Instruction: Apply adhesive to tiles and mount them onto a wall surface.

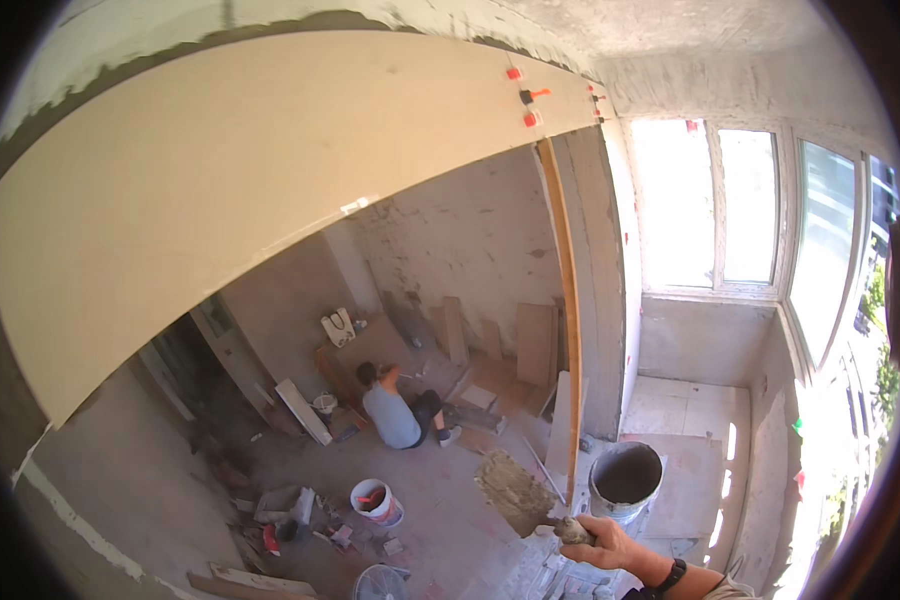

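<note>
My right hand (605, 548), a dark band on its wrist, is closed round the handle of a trowel (568, 528) at the lower right. Grey-brown mortar (513, 490) covers the trowel's blade, so the metal hardly shows. Just right of it stands a bucket (627, 478) with dark grey wet material inside. My left hand is out of the frame. Across the upper left runs a large beige tile panel (240, 130) on the wall, with red tile-levelling clips (528, 97) at its right joint. A long wooden strip (568, 300) stands upright under the panel.
A co-worker (395, 408) sits on the floor below, among boards (537, 343) and cut pieces. Nearer are a white bucket (378, 503) with something red inside, a fan (380, 582) and scattered rubble (288, 510). Windows (710, 205) are at the right.
</note>
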A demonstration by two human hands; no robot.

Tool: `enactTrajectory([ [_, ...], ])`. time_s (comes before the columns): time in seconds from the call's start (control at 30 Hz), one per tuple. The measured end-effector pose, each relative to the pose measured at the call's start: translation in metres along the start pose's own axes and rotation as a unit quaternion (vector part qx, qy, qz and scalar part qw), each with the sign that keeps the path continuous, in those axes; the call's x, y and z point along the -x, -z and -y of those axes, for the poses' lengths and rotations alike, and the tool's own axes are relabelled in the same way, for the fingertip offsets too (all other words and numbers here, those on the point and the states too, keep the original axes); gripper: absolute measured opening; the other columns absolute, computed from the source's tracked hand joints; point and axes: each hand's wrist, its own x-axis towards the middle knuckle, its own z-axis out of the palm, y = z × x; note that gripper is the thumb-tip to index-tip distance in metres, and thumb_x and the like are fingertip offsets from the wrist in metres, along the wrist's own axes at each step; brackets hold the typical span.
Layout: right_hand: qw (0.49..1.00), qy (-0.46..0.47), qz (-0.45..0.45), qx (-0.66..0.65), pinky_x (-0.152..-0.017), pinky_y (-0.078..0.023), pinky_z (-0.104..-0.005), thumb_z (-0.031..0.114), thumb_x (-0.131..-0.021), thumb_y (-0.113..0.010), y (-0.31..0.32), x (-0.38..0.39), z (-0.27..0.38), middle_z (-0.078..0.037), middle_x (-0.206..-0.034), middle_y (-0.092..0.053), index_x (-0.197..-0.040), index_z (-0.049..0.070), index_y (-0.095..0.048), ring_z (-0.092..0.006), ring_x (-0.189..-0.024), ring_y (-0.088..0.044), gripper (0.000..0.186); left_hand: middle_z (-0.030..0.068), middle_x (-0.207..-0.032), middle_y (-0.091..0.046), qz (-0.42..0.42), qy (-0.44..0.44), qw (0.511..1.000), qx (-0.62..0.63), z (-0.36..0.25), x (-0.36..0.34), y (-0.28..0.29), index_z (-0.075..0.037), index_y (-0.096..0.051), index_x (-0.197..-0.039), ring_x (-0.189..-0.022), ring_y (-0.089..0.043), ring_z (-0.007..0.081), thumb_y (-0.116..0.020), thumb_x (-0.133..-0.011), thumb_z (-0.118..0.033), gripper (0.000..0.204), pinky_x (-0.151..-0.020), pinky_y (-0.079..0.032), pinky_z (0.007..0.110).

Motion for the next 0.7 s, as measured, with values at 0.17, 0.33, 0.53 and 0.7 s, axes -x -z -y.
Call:
enactTrajectory([
  [0.17,0.97,0.241,0.013,-0.016,-0.057,-0.047,-0.0296,0.017,-0.086,-0.068,-0.042,0.027,0.107,-0.007,-0.071,-0.062,-0.108,-0.003,-0.056,-0.0155,-0.061,-0.058,0.032,0.0071,-0.109,-0.059,0.0,-0.048,0.999,0.006,-0.038,0.026,0.02,-0.016,-0.053,-0.115,-0.09,-0.054,0.0233,-0.043,-0.091,-0.054,0.046,-0.08,-0.04,0.049],
  [0.33,0.866,0.445,0.181,-0.138,-0.052,-0.042,-0.027,0.025,-0.098,-0.051,-0.082,0.04,0.198,-0.007,-0.069,-0.057,-0.108,-0.005,-0.045,-0.0113,-0.058,-0.051,0.033,0.0086,-0.11,-0.059,-0.021,-0.074,0.997,0.017,-0.063,0.048,0.02,-0.016,-0.053,-0.117,-0.09,-0.055,0.0251,-0.045,-0.089,-0.056,0.049,-0.079,-0.042,0.05],
  [0.53,0.838,0.378,0.253,-0.303,-0.051,-0.041,-0.0285,0.032,-0.1,-0.044,-0.183,0.041,0.242,-0.008,-0.079,-0.055,-0.109,0.001,-0.044,-0.0141,-0.059,-0.052,0.032,0.0104,-0.112,-0.06,-0.053,-0.09,0.994,0.042,-0.089,0.075,0.039,-0.016,-0.053,-0.12,-0.089,-0.057,0.0273,-0.047,-0.087,-0.058,0.054,-0.077,-0.044,0.052],
  [0.7,0.848,0.36,0.211,-0.327,-0.05,-0.042,-0.0282,0.034,-0.1,-0.043,-0.228,0.023,0.258,-0.008,-0.08,-0.053,-0.111,0.004,-0.043,-0.0159,-0.057,-0.053,0.032,0.0119,-0.113,-0.06,-0.066,-0.082,0.994,0.034,-0.101,0.084,0.042,-0.015,-0.053,-0.122,-0.088,-0.058,0.0291,-0.049,-0.086,-0.061,0.058,-0.075,-0.046,0.054],
])
